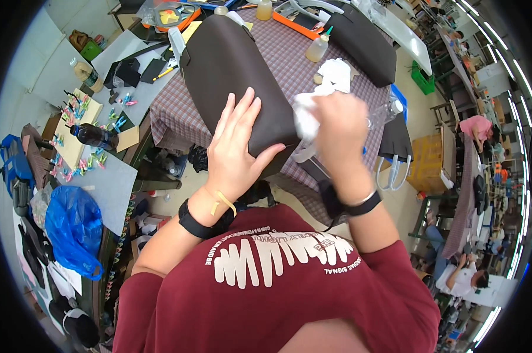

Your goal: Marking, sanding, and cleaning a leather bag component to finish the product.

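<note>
A dark brown handbag with a smooth surface lies tilted on the checkered tablecloth in front of me. My left hand rests on its near end, fingers stretched out flat and thumb spread toward the lower edge. Motion blurs my right hand, which is closed around a crumpled white cloth beside the bag's right side. Whether the cloth touches the bag I cannot tell. Pale wrapped pieces, apparently handles, show at the bag's far end.
A second dark bag lies at the far right, near a glue bottle and white scraps. A clear plastic bottle lies at the table's right edge. Leftward, a side table bears colored clips, a dark bottle and a blue plastic bag.
</note>
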